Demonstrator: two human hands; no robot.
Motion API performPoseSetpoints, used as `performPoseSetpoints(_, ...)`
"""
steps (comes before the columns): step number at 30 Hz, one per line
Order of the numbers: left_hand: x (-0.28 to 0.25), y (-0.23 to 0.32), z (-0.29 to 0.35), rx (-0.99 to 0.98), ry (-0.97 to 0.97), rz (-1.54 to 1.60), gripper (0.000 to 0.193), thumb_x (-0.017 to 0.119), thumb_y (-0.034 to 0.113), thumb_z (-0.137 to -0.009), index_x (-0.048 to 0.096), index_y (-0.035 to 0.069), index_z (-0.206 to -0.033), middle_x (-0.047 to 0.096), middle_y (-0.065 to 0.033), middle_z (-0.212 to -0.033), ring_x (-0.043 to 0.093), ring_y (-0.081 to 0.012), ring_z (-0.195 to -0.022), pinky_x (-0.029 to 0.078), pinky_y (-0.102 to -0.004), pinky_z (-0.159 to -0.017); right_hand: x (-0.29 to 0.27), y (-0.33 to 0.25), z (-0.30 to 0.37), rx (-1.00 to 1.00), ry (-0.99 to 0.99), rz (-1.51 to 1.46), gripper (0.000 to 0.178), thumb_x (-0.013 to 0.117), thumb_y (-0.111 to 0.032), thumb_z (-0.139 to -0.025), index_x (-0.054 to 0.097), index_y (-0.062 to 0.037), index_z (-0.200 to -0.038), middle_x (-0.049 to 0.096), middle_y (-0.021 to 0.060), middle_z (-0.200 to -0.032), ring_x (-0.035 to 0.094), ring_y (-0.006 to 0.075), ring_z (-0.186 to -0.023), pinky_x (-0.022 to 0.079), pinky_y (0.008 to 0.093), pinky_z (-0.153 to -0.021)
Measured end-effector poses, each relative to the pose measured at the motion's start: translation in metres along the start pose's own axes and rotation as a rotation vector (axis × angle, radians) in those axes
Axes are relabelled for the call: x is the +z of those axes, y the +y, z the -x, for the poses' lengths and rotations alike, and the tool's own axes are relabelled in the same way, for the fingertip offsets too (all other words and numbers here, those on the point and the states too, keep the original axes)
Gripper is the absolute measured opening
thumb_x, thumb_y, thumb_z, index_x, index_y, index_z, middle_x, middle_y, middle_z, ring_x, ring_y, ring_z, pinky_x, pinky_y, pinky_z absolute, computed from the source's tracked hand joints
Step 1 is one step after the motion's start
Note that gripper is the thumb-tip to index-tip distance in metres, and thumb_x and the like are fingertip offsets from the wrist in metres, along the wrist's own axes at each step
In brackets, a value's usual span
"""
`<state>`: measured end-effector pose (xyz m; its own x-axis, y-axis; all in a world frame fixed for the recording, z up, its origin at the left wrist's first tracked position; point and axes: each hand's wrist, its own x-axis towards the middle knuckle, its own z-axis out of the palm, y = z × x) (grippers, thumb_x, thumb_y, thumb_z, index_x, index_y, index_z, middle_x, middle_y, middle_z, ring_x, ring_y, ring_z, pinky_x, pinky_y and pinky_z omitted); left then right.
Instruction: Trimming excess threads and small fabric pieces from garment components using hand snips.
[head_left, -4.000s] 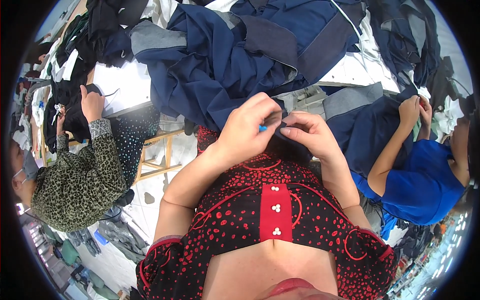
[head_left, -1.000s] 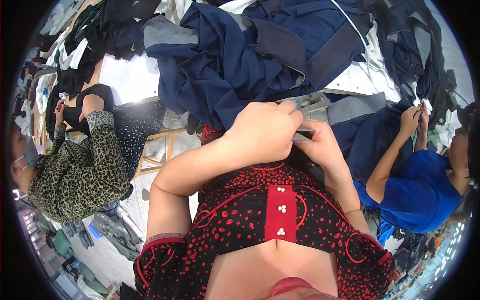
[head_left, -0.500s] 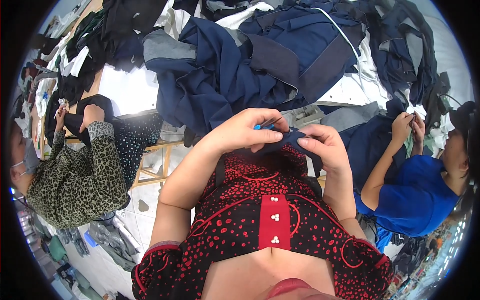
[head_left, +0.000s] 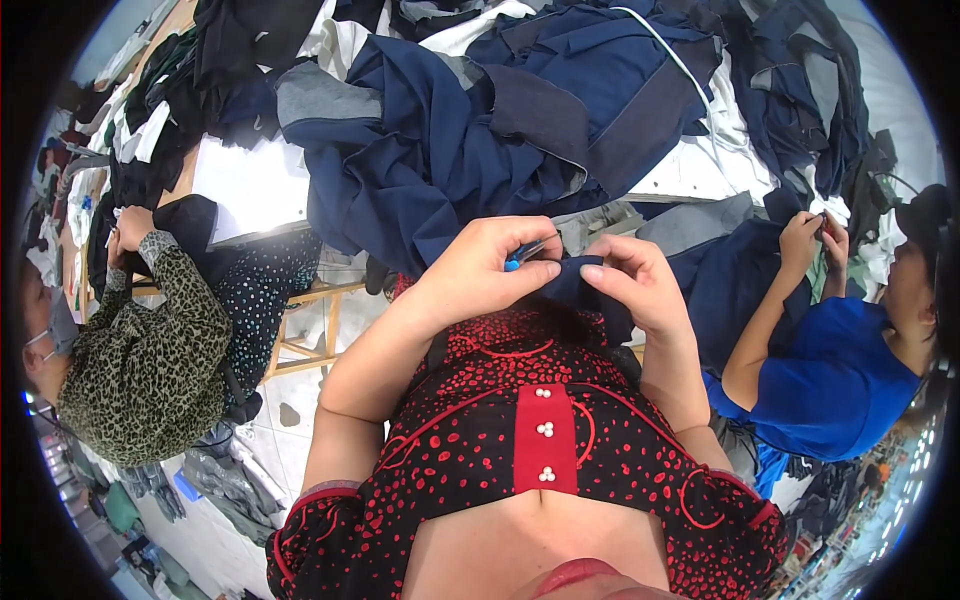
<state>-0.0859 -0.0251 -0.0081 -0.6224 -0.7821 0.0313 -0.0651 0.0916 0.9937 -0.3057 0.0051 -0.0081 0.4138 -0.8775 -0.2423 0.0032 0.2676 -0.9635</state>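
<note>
In front of my lap, a piece of dark navy fabric (head_left: 576, 284) is stretched between my two hands. My left hand (head_left: 492, 265) is closed, pinching one edge of it between thumb and forefinger. Tucked in the same hand is a small blue-handled tool (head_left: 513, 265) with a thin dark metal end; its exact kind is mostly hidden by my fingers. My right hand (head_left: 640, 282) pinches the fabric close by, thumb on top and fingers curled behind. The cloth's lower part hangs down toward my lap. A large heap of navy garments (head_left: 430, 150) lies just beyond my hands.
The heap rests on a white tabletop (head_left: 250, 185), with a white cord (head_left: 690, 75) across it. At left, a person in a leopard-print top (head_left: 150, 370) handles black cloth. To the right, a person in a blue shirt (head_left: 835, 385) works on navy cloth.
My hands have shifted slightly along the fabric edge, and more of the blue-handled tool shows. The left-hand person's hands have come together higher up.
</note>
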Motion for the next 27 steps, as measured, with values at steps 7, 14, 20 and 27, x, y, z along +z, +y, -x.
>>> performPoseSetpoints(7, -0.001, -0.001, -0.001, 0.018, 0.041, -0.030, 0.011, 0.062, 0.009, -0.077, 0.056, 0.000, -0.080, 0.053, 0.0001, -0.070, 0.048, -0.0060, -0.069, 0.038, -0.0223, -0.063, 0.007, 0.001, 0.000, -0.028, -0.015, -0.088, 0.013, 0.056, -0.008, -0.082, 0.061, 0.0022, -0.089, 0.058, -0.0018, -0.078, 0.051, 0.0040, -0.074, 0.040, 0.0192, -0.067)
performPoseSetpoints(14, -0.004, -0.004, -0.001, -0.010, 0.007, -0.004, 0.011, 0.062, 0.009, -0.077, 0.056, 0.000, -0.080, 0.054, 0.0005, -0.072, 0.048, -0.0068, -0.071, 0.038, -0.0231, -0.064, 0.010, 0.003, 0.000, -0.020, -0.001, -0.087, 0.016, 0.053, -0.007, -0.083, 0.061, 0.0039, -0.090, 0.059, -0.0012, -0.080, 0.052, 0.0048, -0.076, 0.041, 0.0197, -0.070)
performPoseSetpoints(20, -0.009, -0.004, -0.002, -0.046, 0.019, -0.015, 0.012, 0.062, 0.009, -0.076, 0.056, 0.000, -0.079, 0.054, 0.0006, -0.072, 0.048, -0.0067, -0.071, 0.038, -0.0225, -0.066, 0.010, 0.000, -0.004, 0.025, -0.003, -0.132, 0.015, 0.056, -0.009, -0.083, 0.062, 0.0027, -0.090, 0.059, -0.0026, -0.080, 0.052, 0.0038, -0.076, 0.041, 0.0193, -0.069)
performPoseSetpoints(27, -0.009, -0.006, -0.002, -0.029, 0.037, 0.016, 0.011, 0.062, 0.009, -0.077, 0.055, 0.000, -0.078, 0.054, 0.0018, -0.072, 0.047, -0.0060, -0.072, 0.037, -0.0219, -0.065, 0.004, 0.005, -0.004, 0.022, -0.017, 0.106, 0.015, 0.059, -0.012, -0.084, 0.062, 0.0020, -0.089, 0.058, -0.0027, -0.078, 0.051, 0.0031, -0.074, 0.040, 0.0191, -0.067)
